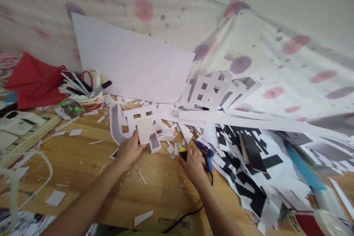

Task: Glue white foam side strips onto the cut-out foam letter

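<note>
My left hand [128, 151] grips the near edge of a white foam-board letter piece [143, 125] lying on the wooden floor [83, 155]. My right hand [193, 166] is closed around a small yellow and black tool [182, 153], likely a utility knife, its tip near the letter's lower right corner. A blue glue gun [205, 153] lies just right of that hand, its black cord running back toward me.
A second white letter [210, 90] and a large white board [129, 62] lean against the flowered cloth wall. Black-and-white printed sheets [249, 177] pile at the right with a phone [252, 152]. A cup of pens and scissors [88, 94] and red paper stand left. Scraps litter the floor.
</note>
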`<state>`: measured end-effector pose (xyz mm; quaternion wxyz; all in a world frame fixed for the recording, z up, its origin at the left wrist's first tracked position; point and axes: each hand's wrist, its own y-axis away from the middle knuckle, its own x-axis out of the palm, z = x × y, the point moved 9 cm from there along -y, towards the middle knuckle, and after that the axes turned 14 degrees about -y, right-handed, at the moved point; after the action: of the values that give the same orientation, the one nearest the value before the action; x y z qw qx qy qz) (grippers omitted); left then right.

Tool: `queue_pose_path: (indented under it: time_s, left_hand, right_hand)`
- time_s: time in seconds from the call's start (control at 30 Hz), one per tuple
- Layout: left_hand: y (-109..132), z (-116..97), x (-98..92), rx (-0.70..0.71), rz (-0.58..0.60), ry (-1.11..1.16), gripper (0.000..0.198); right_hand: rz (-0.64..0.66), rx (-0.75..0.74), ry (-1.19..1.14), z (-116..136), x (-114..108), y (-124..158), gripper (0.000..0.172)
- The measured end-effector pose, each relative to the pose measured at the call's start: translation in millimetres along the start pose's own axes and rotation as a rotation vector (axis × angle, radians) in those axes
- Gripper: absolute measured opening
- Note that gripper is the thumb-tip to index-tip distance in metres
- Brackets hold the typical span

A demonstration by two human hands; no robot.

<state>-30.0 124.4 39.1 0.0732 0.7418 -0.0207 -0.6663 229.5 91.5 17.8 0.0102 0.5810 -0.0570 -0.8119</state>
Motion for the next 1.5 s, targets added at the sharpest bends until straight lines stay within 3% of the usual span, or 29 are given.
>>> queue_pose_path:
  time_s: [0.13,0.23,0.43,0.6,0.73,0.97,1.5]
  left_hand:
    - [-1.7,1.7,1.8,0.019,0.008,0.030,0.033]
    - [-1.1,0.5,1.1,0.053,0.000,0.030,0.033]
    - [1.9,-0.4,2.6,0.049,0.012,0.000,0.034]
    - [3.5,-2.4,0.7,0.060,0.015,0.006,0.034]
    - [4.8,-2.7,-1.1,0.061,0.047,0.019,0.035]
    - [5.2,-4.2,-0.3,0.067,0.084,0.001,0.039]
    - [2.0,-0.4,4.2,0.056,0.042,0.033,0.035]
  right_hand:
    - [0.052,0.038,-0.167,-13.0,-4.5,1.5,0.024]
    - [0.094,-0.059,-0.327,-8.4,-16.5,6.9,0.024]
    - [0.212,-0.516,-0.376,65.8,-37.4,20.3,0.037]
    - [0.189,-0.670,-0.179,121.6,-36.3,13.1,0.036]
    - [0.180,-0.757,-0.064,145.4,-28.8,10.4,0.037]
    - [0.198,-0.762,-0.025,149.1,-20.5,5.2,0.038]
    - [0.206,-0.753,-0.046,147.4,-18.0,3.0,0.036]
